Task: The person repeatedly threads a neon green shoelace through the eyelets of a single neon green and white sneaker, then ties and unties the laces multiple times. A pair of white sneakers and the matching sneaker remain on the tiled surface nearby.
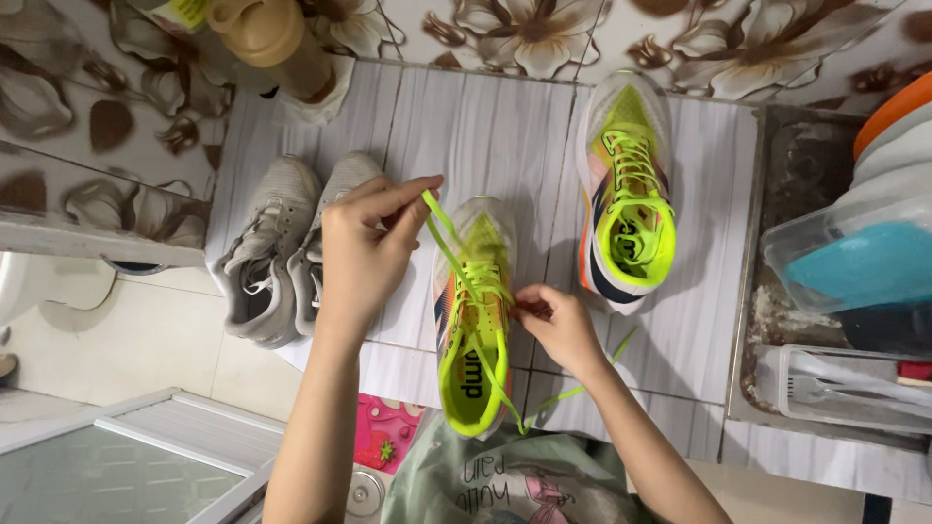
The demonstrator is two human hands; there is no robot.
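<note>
You looked straight down at a white, wood-grained counter (485, 116). A neon yellow running shoe (473, 311) lay in the middle of it, its long axis running near to far: the toe pointed away from you and the open heel collar faced your body. Your left hand (364, 247) was raised just left of the shoe, with thumb and fingers pinched narrowly on one end of the yellow lace (442, 228), drawn taut up and to the left from the eyelets. Your right hand (558, 325) sat just right of the shoe's midsection, fingers closed tight on another part of the lace, whose free end trailed off toward the near right.

The matching shoe (626, 189) stood farther off and to the right, fully laced, also lengthwise with its toe pointing away. A pair of grey sneakers (282, 252) lay to the far left of your left hand, toes away. At the right edge sat a clear plastic container (854, 252) and a cutlery tray (845, 388).
</note>
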